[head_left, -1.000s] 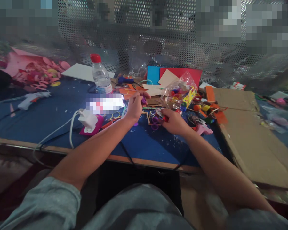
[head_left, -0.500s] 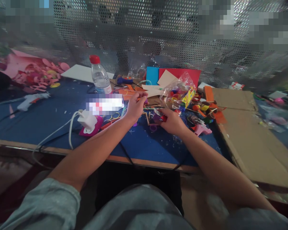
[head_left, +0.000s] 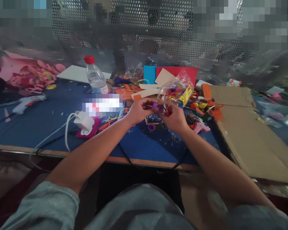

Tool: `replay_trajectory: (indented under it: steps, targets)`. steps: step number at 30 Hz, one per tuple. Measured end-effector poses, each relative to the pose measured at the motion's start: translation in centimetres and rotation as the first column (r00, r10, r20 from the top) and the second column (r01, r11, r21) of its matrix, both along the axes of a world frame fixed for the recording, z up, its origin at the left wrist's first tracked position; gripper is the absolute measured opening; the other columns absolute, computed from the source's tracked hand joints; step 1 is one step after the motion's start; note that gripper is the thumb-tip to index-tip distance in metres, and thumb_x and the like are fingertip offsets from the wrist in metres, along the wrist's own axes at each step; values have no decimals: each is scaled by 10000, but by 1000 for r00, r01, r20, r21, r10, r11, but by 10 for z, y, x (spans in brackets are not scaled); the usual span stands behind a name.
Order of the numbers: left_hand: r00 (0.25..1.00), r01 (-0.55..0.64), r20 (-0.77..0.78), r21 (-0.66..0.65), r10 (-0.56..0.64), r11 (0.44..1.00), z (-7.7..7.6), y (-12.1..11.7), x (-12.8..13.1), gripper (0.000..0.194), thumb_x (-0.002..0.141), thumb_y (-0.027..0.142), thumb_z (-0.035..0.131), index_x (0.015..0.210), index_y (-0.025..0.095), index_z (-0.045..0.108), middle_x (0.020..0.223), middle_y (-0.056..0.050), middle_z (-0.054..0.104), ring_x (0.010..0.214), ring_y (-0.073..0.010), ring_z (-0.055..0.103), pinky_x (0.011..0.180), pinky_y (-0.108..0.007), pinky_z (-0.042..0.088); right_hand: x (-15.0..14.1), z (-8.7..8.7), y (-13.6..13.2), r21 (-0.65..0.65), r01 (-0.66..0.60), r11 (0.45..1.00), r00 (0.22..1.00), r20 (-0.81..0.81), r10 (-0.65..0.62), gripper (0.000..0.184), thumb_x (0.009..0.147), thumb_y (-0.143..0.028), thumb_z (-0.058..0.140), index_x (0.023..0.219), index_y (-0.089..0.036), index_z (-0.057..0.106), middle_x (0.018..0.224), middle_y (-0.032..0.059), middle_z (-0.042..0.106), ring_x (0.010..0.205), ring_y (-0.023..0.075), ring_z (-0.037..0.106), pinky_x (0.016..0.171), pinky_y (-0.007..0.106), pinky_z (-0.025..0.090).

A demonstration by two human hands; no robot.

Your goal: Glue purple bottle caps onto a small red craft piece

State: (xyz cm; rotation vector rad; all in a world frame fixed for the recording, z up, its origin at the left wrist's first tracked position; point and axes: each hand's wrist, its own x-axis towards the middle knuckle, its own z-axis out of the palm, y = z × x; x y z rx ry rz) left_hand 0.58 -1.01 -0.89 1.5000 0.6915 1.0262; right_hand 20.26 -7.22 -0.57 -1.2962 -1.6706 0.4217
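Carefully, a person is working with both bare hands close together above a littered blue tabletop (head_left: 144, 148). The left hand (head_left: 141, 111) is pinching a small purple piece (head_left: 154, 105) between thumb and fingers, its tips pointing toward the right hand (head_left: 175, 115). The right hand is gripping a second, darker purple piece (head_left: 160, 109), with a red part (head_left: 167, 112) showing beside its fingers; whether the red part belongs to that piece is impossible to tell. Both purple pieces are sitting between the two hands, side by side, though blur is hiding whether they are touching. Just below the hands, a purple ring (head_left: 151, 127) is lying on the tabletop near some thin wooden strips (head_left: 153, 123). Beyond the right hand, a clear plastic bag (head_left: 169, 92) is holding colorful bits, and a pink object (head_left: 201, 127) is resting nearer its wrist. Red (head_left: 190, 73) and blue (head_left: 149, 75) sheets are standing at the back, before a perforated metal screen (head_left: 151, 35). To the left, a red-capped bottle (head_left: 95, 77) is standing behind a glowing, pixelated patch, and a white plug (head_left: 83, 121) is sitting in a magenta power strip (head_left: 95, 127). Flattened cardboard (head_left: 252, 137) is covering the right side.
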Motion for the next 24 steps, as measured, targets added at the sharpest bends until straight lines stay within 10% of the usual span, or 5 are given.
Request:
replay_trajectory:
  steps: [17,24]
  targets:
    - [994,97,43,-23,-96,995,3,-2,0,614,621,370,1067,1104,116,786,1035,-101,826,869,-149,768,869,-328,622,2,11,-5,193,-41,980,999,34,35,251,820,-324,867,1061,-268,825,1113,82,816,1068,310,745,983,471,585]
    - [994,101,37,-14,-101,995,3,-5,0,627,592,359,1080,1091,119,786,1028,-97,825,842,-147,769,803,-297,624,4,8,-4,164,8,986,997,70,-19,268,786,-309,848,1047,-251,832,944,43,798,872,261,716,867,423,582]
